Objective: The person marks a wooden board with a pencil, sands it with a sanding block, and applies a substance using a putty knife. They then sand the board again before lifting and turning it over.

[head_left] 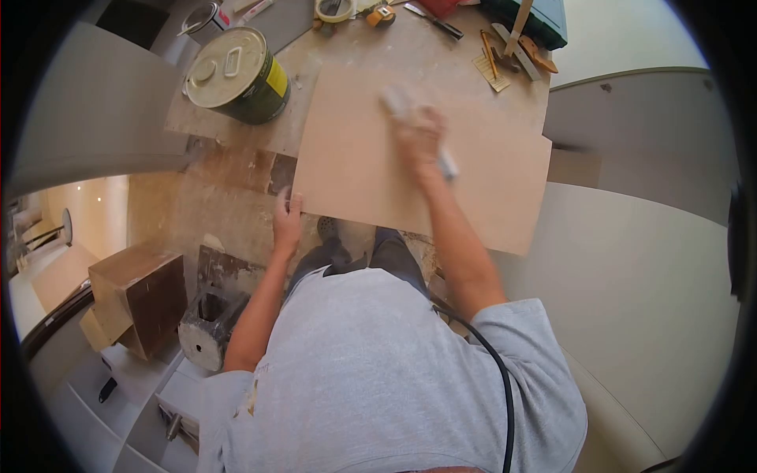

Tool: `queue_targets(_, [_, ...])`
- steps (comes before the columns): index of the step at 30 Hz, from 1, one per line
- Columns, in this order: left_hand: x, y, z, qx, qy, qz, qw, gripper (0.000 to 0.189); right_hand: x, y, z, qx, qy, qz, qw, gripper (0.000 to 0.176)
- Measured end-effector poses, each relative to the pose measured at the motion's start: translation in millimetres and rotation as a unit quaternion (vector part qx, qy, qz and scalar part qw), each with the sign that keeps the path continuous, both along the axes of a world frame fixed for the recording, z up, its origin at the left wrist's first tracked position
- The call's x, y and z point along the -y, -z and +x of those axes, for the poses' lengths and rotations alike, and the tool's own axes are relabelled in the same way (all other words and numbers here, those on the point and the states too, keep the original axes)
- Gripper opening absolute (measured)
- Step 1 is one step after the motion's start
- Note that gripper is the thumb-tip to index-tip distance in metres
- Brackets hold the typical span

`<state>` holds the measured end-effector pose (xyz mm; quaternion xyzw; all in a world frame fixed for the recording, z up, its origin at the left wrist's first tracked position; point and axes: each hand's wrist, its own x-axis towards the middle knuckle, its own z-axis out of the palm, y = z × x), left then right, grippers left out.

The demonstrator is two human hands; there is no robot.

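A flat light-brown wooden board [355, 173] lies on the worktable, its near edge reaching past the table toward me. My left hand [288, 221] grips the board at its near left corner. Over the middle of the board, my right hand [420, 140] is closed around a long pale grey block [448, 164], which shows at both ends of the hand. The block is smeared by motion, so its exact kind cannot be made out; it appears to rest on the board's face.
A large lidded can [238, 75] stands left of the board, with a smaller open tin [203, 22] behind it. Along the back lie a tape measure [381, 16], a roll of tape [334, 9], a pencil [489, 54] and a green case [544, 20]. A wooden box [142, 296] sits lower left.
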<state>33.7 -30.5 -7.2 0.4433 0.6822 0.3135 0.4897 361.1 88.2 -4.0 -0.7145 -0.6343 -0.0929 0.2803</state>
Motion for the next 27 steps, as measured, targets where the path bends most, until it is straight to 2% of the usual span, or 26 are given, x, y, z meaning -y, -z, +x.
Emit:
queue_targets(1, [4.0, 1.5, -0.5, 0.001, -0.001, -0.002, 1.0, 0.058, 0.2, 15.5, -36.2, 0.051, -0.075, 0.098, 0.991, 0.048])
queue_targets(3, [-4.7, 3.0, 0.0, 0.216, 0.005, -0.062, 0.974, 0.048, 37.9, -22.5, -74.0, -0.068, -0.243, -0.07, 0.965, 0.049])
queue_targets(6, [-4.3, 4.3, 4.1, 0.207, -0.02, -0.065, 0.976, 0.044, 88.2, -34.5, -29.9, -0.015, -0.273, -0.108, 0.956, 0.048])
queue_targets(7, [-5.5, 3.9, 4.6, 0.212, -0.024, -0.064, 0.975, 0.044, 80.5, -39.6, 3.9, -0.01, -0.278, -0.109, 0.954, 0.048])
queue_targets(9, [-5.6, -0.6, 1.8, 0.214, -0.005, -0.08, 0.974, 0.044, 36.9, -42.1, 70.0, -0.025, -0.139, -0.078, 0.987, 0.039])
queue_targets(10, [-4.8, -1.4, 1.1, 0.211, -0.012, -0.078, 0.974, 0.044, 13.8, -33.4, 75.7, -0.002, 0.084, -0.057, 0.995, 0.039])
queue_targets(13, [-3.9, -5.0, 6.6, 0.217, -0.038, -0.086, 0.972, 0.045, -66.4, -17.4, 20.1, -0.005, 0.052, -0.087, 0.995, 0.044])
queue_targets(15, [-3.4, -9.3, 11.2, 0.23, -0.069, -0.092, 0.966, 0.045, -55.2, -19.4, -59.6, 0.002, -0.126, -0.021, 0.992, 0.046])
queue_targets(17, [-0.8, -9.5, 11.4, 0.247, -0.072, -0.097, 0.961, 0.045, -11.3, -20.0, -97.5, -0.049, -0.263, -0.062, 0.962, 0.045])
queue_targets(18, [-2.4, -9.7, 9.2, 0.266, -0.076, -0.099, 0.956, 0.044, 11.0, -24.0, -94.9, -0.048, -0.264, -0.06, 0.962, 0.045])
queue_targets(20, [-7.0, -5.6, 4.4, 0.255, -0.063, -0.103, 0.959, 0.044, 32.0, -32.0, -66.8, -0.035, -0.407, -0.1, 0.907, 0.045])
queue_targets(21, [-4.6, -3.4, 1.9, 0.239, -0.047, -0.117, 0.963, 0.044, 18.8, -28.1, -51.1, -0.033, -0.411, -0.099, 0.906, 0.045])
queue_targets(23, [-4.3, -8.7, 0.9, 0.237, -0.06, -0.115, 0.963, 0.043, -38.3, -15.4, -29.0, -0.013, -0.27, -0.049, 0.961, 0.045])
queue_targets(25, [-1.9, -6.6, 1.8, 0.233, -0.078, -0.115, 0.962, 0.043, -95.5, -43.0, -49.1, -0.045, -0.166, -0.077, 0.982, 0.044])
queue_targets(27, [-1.8, -0.1, 0.5, 0.242, -0.08, -0.118, 0.96, 0.042, -121.8, -41.9, -85.9, -0.05, -0.143, -0.082, 0.985, 0.042])
